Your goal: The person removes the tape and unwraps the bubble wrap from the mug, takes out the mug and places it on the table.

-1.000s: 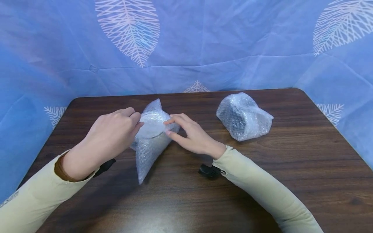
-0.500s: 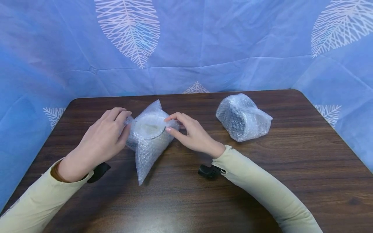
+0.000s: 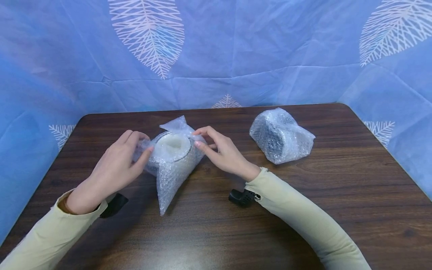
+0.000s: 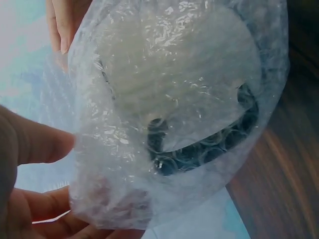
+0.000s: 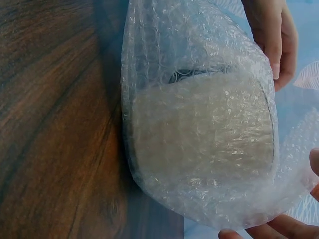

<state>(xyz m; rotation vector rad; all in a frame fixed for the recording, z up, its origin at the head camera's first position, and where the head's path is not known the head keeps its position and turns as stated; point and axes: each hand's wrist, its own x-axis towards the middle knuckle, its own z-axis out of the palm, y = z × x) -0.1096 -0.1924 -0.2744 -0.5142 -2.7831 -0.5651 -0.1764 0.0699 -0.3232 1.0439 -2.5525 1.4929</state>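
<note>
- Dark wood-grain table, far corners rounded off, with a patch of glare on the near side.
- Behind it hangs creased blue cloth printed with white leaf shapes, some big, some small.
- Person's wearing pale yellowish sleeves, with a black wrist piece below each cuff. There's a tiny pale detail by the right one, too small to make out.
- The thing being handled is a pale cup inside loose bubble wrap, standing left of the table's middle, mouth up, between the two hands. Dark line round the rim, and the left wrist view shows a dark handle through the plastic.
- Left hand: thumb and fingers pinching a side flap of the wrap, just beside the rim.
- Right hand: thumb and index pinching the edge on the opposite side, close to the rim too.
- Another wrapped bundle sits farther right, well apart from both hands.
</note>
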